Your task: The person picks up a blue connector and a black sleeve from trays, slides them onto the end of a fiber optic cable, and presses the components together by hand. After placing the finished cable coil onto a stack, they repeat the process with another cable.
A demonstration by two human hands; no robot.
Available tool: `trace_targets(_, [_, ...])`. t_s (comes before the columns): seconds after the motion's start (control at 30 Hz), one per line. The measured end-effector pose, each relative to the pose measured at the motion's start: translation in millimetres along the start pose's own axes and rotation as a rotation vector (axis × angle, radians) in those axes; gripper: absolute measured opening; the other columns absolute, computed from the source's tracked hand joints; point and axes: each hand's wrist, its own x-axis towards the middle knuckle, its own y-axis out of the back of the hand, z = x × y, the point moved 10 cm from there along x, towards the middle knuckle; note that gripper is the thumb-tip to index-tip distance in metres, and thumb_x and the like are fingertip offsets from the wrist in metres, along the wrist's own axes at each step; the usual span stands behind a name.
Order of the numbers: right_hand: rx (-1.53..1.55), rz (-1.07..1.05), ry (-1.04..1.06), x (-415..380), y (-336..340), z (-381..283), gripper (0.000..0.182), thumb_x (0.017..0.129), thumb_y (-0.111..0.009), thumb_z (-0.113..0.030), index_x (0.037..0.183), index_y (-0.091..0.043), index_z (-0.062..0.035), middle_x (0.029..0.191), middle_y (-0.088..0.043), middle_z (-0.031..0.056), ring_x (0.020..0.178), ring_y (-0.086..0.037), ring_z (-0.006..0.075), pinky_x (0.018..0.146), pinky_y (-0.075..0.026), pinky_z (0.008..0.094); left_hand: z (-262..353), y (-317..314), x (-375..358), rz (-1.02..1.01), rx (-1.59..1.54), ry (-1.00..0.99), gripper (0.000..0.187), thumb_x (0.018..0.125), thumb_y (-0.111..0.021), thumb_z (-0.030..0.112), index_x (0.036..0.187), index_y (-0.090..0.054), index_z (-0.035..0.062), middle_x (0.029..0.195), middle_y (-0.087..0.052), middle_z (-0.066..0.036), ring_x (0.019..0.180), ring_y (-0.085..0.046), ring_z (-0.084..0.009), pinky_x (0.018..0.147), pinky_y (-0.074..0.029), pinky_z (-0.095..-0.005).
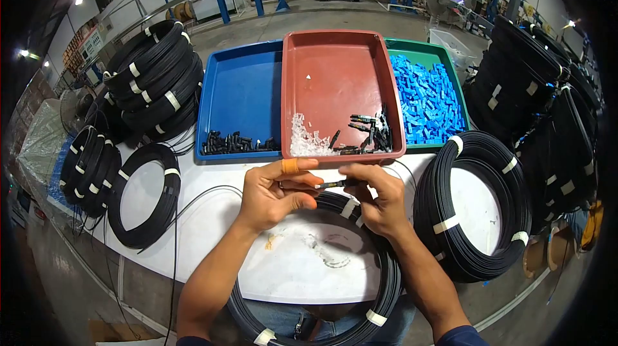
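Head view has our right hand (pixel 384 199) gripping a connector (pixel 333 184) at five o'clock near centre, our left hand (pixel 267 196) half open beside its tip. We see a coil (pixel 389 272) at six o'clock

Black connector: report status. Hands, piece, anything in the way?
Right hand gripping black connector. Left hand at its tip, grip unclear. Cable coil beneath the hands; nothing visibly blocking.

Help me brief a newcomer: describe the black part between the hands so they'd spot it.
Find the red tray on the white table. Below it in view, the black part is between left hand and right hand. Unlike the tray's black pieces, it is held.
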Motion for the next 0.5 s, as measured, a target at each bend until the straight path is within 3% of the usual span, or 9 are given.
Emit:
trace_targets(0.07, [-0.032, -0.05, 0.042, -0.4, -1.7, 1.0, 0.028, 0.074, -0.071, 0.01, 0.098, -0.075, -0.0046, 0.084, -0.071, 0.0076, 0.071, -0.064, 0.0211, 0.066, -0.047, 0.032, -2.6, -1.1, -3.3, -0.018, 0.031, 0.033, 0.061, 0.067, -0.089, -0.006, 0.122, -0.064, -0.0069, 0.101, -0.075, -0.016, 0.096, -0.074, -0.023, 0.089, -0.062, -0.0357])
trace_targets(0.2, [-0.079, -0.149, 0.156, 0.6, -9.9, -8.1, 0.031, 0.069, -0.07, 0.01, 0.095, -0.074, -0.0072, 0.077, -0.07, 0.0032, 0.067, -0.06, 0.0216, 0.067, -0.041, 0.0342, -10.0, -6.7, -7.3, -0.109, 0.126, 0.169, 0.054, 0.068, -0.087, -0.01, 0.118, -0.069, -0.0044, 0.094, -0.072, -0.01, 0.093, -0.074, -0.018, 0.082, -0.063, -0.0307])
trace_targets(0.3, [-0.105, -0.198, 0.203, -0.1, -13.8, -12.3, 0.038, 0.061, -0.066, 0.012, 0.093, -0.074, -0.0075, 0.078, -0.07, 0.0025, 0.067, -0.06, 0.0216, 0.07, -0.042, 0.035, -20.1, -14.0, -9.0, -0.123, 0.049, 0.293, 0.058, 0.064, -0.09, -0.009, 0.117, -0.067, -0.0078, 0.093, -0.07, -0.008, 0.086, -0.074, -0.0183, 0.086, -0.064, -0.0336])
trace_targets(0.43, [-0.112, -0.228, 0.236, -1.9, -16.1, -14.3, 0.042, 0.057, -0.063, 0.012, 0.092, -0.074, -0.0079, 0.08, -0.071, 0.0022, 0.067, -0.06, 0.0213, 0.07, -0.042, 0.0351, -21.5, -19.9, -10.1, -0.15, -0.144, 0.332, 0.079, 0.062, -0.091, -0.009, 0.134, -0.057, -0.0051, 0.093, -0.067, -0.007, 0.083, -0.073, -0.0158, 0.089, -0.064, -0.0336])
trace_targets(0.5, [-0.126, -0.22, 0.241, -1.7, -15.6, -15.2, 0.04, 0.058, -0.065, 0.011, 0.091, -0.074, -0.0081, 0.081, -0.072, 0.0019, 0.068, -0.061, 0.0205, 0.07, -0.042, 0.0346, -25.7, -16.8, -10.5, -0.152, -0.093, 0.349, 0.088, 0.06, -0.091, -0.01, 0.139, -0.052, -0.0049, 0.091, -0.067, -0.008, 0.084, -0.073, -0.0159, 0.088, -0.064, -0.0331])
